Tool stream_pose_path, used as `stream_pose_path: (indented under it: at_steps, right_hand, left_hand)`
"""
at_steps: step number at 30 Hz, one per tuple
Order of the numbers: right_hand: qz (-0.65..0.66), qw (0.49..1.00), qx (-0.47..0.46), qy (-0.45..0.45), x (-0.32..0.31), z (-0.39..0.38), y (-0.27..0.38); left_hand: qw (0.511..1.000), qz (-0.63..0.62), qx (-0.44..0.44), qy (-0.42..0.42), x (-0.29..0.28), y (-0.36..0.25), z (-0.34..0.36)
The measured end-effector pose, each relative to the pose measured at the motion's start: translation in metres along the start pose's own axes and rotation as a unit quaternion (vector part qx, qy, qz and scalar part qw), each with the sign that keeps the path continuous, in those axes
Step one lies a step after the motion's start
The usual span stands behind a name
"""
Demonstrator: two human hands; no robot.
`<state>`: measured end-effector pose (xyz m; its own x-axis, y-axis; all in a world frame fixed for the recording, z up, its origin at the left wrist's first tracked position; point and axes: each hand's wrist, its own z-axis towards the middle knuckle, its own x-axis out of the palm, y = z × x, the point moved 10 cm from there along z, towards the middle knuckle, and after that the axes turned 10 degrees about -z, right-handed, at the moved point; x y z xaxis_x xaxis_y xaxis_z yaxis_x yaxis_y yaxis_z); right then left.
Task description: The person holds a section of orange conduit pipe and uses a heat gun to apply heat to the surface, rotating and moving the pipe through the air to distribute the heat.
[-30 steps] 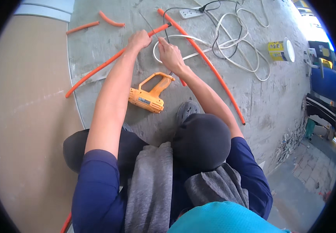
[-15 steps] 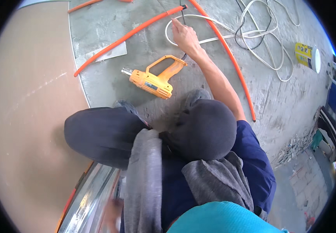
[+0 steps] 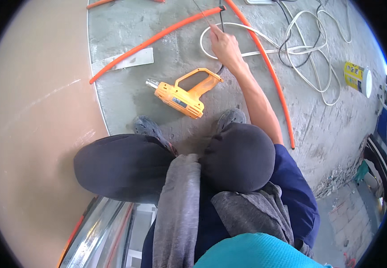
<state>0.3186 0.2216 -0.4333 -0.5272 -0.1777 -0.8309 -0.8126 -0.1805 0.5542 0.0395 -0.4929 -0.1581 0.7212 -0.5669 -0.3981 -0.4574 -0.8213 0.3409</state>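
Note:
My right hand (image 3: 227, 48) reaches forward over the concrete floor, its fingers closed around what looks like a thin dark rod (image 3: 201, 11) running up to the top edge. Close to those fingertips is the black-tipped end of an orange tube (image 3: 157, 36). A second orange tube (image 3: 265, 62) passes just right of the hand. Between the hand and my feet lies a yellow heat gun (image 3: 182, 96) on its side, nozzle to the left, its dark cord leading off beneath my wrist. My left hand is out of sight.
White and black cables (image 3: 307, 49) lie in loops to the right, with a yellow-and-white bucket (image 3: 357, 80) past them. A pale flat strip (image 3: 140, 58) sits under the orange tube. A large tan board (image 3: 32, 111) covers the left. Metal profiles (image 3: 90, 236) lie at lower left.
My left hand, blurred at the lower left before, has gone out of view. The whole scene has shifted slightly down and right. My right hand keeps hold of the rod.

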Motion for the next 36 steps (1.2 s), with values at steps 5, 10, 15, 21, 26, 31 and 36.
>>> stream_pose_path:
  at_steps: [5, 10, 15, 21, 26, 31, 36]
  right_hand:
    - [0.003, 1.0, -0.004, -0.004, 0.003, 0.006, -0.003]
    - [0.005, 1.0, -0.003, 0.005, 0.005, -0.009, -0.008]
    - [0.02, 1.0, -0.01, 0.0, 0.009, -0.007, -0.009]
    - [-0.004, 0.999, 0.011, 0.036, 0.026, -0.021, -0.016]
    - [-0.022, 0.999, -0.025, 0.012, -0.004, 0.019, 0.004]
    - [-0.113, 0.987, -0.091, -0.068, 0.019, 0.005, 0.01]
    - [0.131, 0.988, -0.031, -0.081, -0.084, -0.022, 0.013]
  left_hand:
    - [1.0, 0.006, 0.006, -0.005, -0.001, 0.001, 0.005]
    - [1.0, 0.005, 0.007, -0.016, 0.001, 0.004, 0.011]
    - [0.999, 0.015, 0.017, -0.024, 0.001, 0.004, 0.017]
    - [0.999, 0.022, 0.026, -0.035, -0.011, 0.0, 0.029]
    - [0.995, 0.023, 0.072, -0.068, -0.044, -0.025, 0.032]
    - [0.976, 0.043, 0.153, -0.146, -0.141, -0.094, 0.105]
    - [0.905, 0.081, 0.32, -0.269, -0.298, -0.257, 0.084]
